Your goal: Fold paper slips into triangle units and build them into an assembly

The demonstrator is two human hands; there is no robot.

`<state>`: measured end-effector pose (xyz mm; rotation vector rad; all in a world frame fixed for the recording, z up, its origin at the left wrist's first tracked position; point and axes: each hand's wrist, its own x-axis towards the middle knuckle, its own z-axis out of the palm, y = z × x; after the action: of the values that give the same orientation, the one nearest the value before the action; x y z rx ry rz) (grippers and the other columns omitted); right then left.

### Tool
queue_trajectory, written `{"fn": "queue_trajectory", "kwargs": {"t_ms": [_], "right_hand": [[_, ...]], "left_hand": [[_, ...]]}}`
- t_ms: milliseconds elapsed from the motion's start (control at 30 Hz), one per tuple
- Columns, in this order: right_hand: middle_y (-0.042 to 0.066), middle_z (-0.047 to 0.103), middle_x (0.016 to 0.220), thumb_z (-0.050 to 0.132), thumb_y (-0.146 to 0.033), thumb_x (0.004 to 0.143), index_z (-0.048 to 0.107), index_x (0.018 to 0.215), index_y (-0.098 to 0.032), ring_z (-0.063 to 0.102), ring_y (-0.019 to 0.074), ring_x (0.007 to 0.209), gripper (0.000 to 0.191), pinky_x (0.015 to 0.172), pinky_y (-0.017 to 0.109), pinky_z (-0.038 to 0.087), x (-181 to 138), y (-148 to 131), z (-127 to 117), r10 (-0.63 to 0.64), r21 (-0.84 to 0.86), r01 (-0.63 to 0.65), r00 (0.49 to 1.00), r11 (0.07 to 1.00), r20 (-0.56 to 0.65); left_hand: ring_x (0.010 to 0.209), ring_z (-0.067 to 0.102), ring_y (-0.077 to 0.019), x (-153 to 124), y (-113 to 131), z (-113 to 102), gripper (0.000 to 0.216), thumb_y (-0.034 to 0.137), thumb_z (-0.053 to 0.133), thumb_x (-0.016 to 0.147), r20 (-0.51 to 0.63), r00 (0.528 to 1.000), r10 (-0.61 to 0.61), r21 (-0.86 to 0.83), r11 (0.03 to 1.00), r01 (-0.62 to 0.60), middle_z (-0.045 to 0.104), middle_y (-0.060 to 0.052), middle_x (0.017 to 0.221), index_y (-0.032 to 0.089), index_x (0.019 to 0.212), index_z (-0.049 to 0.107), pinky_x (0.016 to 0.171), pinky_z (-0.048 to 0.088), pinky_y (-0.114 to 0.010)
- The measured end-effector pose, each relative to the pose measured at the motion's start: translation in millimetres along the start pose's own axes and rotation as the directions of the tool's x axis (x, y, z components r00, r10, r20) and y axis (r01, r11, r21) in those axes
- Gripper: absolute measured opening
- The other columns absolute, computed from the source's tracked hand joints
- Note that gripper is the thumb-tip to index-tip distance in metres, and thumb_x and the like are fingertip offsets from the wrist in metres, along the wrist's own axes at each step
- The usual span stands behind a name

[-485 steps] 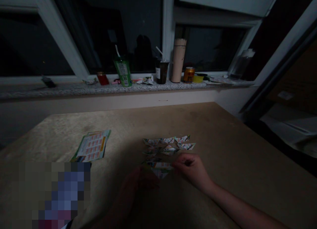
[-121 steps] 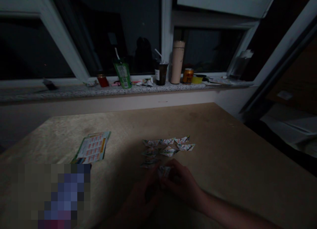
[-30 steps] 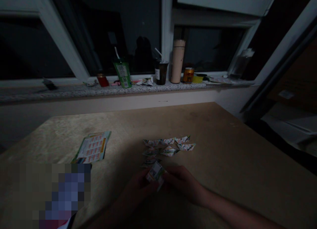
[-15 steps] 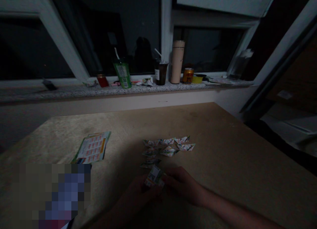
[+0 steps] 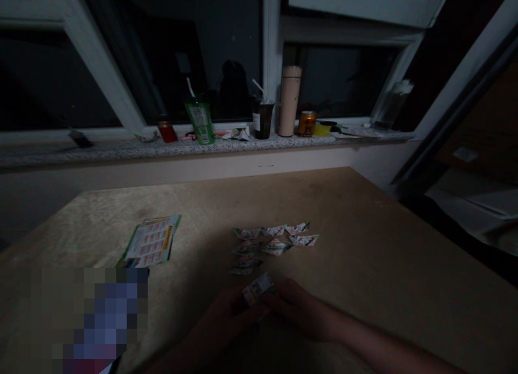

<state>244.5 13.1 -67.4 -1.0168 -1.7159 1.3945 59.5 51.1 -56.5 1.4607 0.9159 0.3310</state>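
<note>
Both hands meet low over the wooden table (image 5: 364, 223), in shadow near its front edge: the left hand (image 5: 226, 317) and the right hand (image 5: 301, 309) pinch a small folded printed paper (image 5: 258, 287) between them, fingers closed on its two ends. Just beyond that paper lies a cluster of folded paper pieces (image 5: 273, 242), close but apart from the hands. Well to the left of the cluster a printed leaflet (image 5: 151, 242) lies flat. To the right of the cluster the table runs bare to its right edge; behind it, bare wood reaches the far edge below the windowsill (image 5: 121, 147), which carries a green bottle (image 5: 199, 120), a dark cup (image 5: 262, 117), a tall flask (image 5: 288, 101) and a can (image 5: 306, 123).
</note>
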Motion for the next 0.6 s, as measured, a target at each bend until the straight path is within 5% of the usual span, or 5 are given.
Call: {"fn": "queue_trajectory", "kwargs": {"t_ms": [100, 267, 467, 600], "right_hand": [[0.002, 0.059, 0.072, 0.038, -0.051, 0.093, 0.062, 0.080, -0.014, 0.049, 0.0123, 0.064, 0.046, 0.059, 0.023, 0.041, 2.3, -1.6, -0.6, -0.025, 0.045, 0.025, 1.000, 0.999, -0.007], [-0.002, 0.051, 0.065, 0.059, -0.051, 0.081, 0.056, 0.077, -0.016, 0.045, 0.0097, 0.055, 0.036, 0.048, 0.020, 0.036, 5.5, -1.7, -1.3, 0.054, 0.090, -0.034, 0.971, 0.995, -0.231], [-0.004, 0.048, 0.060, 0.056, -0.056, 0.081, 0.051, 0.075, -0.017, 0.041, 0.0078, 0.047, 0.040, 0.042, 0.018, 0.033, 4.4, -1.9, 2.5, 0.076, 0.206, -0.029, 0.971, 0.978, -0.225], [-0.004, 0.043, 0.059, 0.054, -0.057, 0.082, 0.049, 0.067, -0.017, 0.038, 0.0084, 0.050, 0.043, 0.045, 0.019, 0.031, 5.8, -5.3, -0.4, 0.030, 0.106, -0.005, 0.971, 0.994, -0.237]], "left_hand": [[0.062, 0.051, -0.0143, -1.2, 2.8, 0.7, 0.033, 0.047, 0.064, 0.077, -0.002, 1.000, -0.007, 0.007, 1.000, 0.007, 0.060, 0.002, 0.066, 0.014, 0.075, 0.064, 0.058, 0.039, -0.022], [0.056, 0.048, -0.0131, -1.6, 6.6, 4.4, 0.030, 0.044, 0.065, 0.076, -0.043, 0.999, -0.005, -0.008, 1.000, 0.005, 0.058, 0.003, 0.061, 0.014, 0.074, 0.065, 0.053, 0.037, -0.021], [0.055, 0.049, -0.0138, -1.5, 11.2, 5.1, 0.028, 0.042, 0.065, 0.075, -0.052, 0.999, -0.005, 0.018, 1.000, 0.006, 0.059, 0.003, 0.060, 0.014, 0.073, 0.066, 0.054, 0.036, -0.022], [0.053, 0.047, -0.0135, -3.9, 9.8, 6.1, 0.030, 0.045, 0.065, 0.074, -0.044, 0.999, -0.022, 0.035, 0.999, 0.023, 0.056, 0.003, 0.058, 0.015, 0.071, 0.065, 0.052, 0.035, -0.022]]}}
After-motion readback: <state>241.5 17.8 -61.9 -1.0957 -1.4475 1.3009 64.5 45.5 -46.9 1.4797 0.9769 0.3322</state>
